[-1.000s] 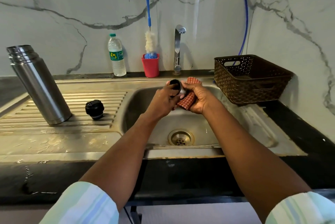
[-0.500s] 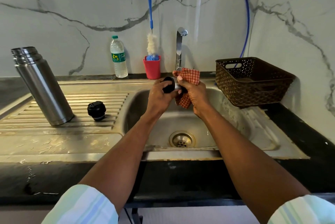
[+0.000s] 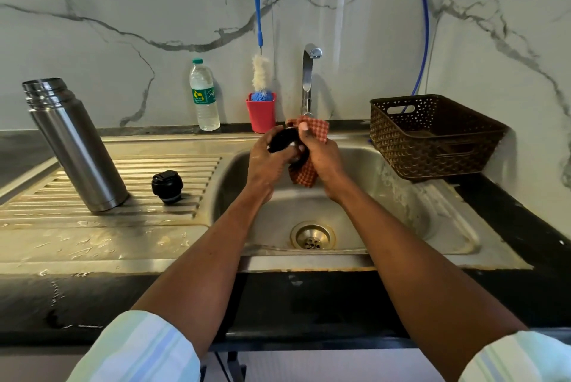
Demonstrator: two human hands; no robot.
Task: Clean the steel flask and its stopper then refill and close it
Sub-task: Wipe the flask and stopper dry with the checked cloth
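Over the sink basin [image 3: 401, 196], from the head camera, I see both hands have risen a little toward the tap [image 3: 309, 78] compared with a second ago, and the checked cloth [image 3: 309, 149] now stands higher, its top corner just under the spout's foot. The dark flask cap [image 3: 282, 140] has turned: earlier its open rim faced me, now I see its dark side, blurred. Everything on the drainboard [image 3: 92, 227] sits where it did.

My left hand [image 3: 265, 162] grips the cap, fingers curled round it from the left, thumb on the near side. My right hand [image 3: 321, 159] holds the cloth bunched against the cap, fingers wrapped closed, one fingertip [image 3: 304, 126] showing on top of the fabric; the rest of the cloth hangs below the palm. How far the cloth goes inside the cap I cannot tell.

The steel flask [image 3: 74, 146] stands upright and uncapped on the ribbed drainboard, well to the left of the hands. Its black stopper [image 3: 167, 187] lies just beside it on the ribs, apart from it. At the back wall, a water bottle [image 3: 204, 97] stands next to a red cup [image 3: 261, 112] that holds a blue-handled bottle brush [image 3: 258, 10]. A brown basket [image 3: 432, 137] sits on the counter right of the basin.
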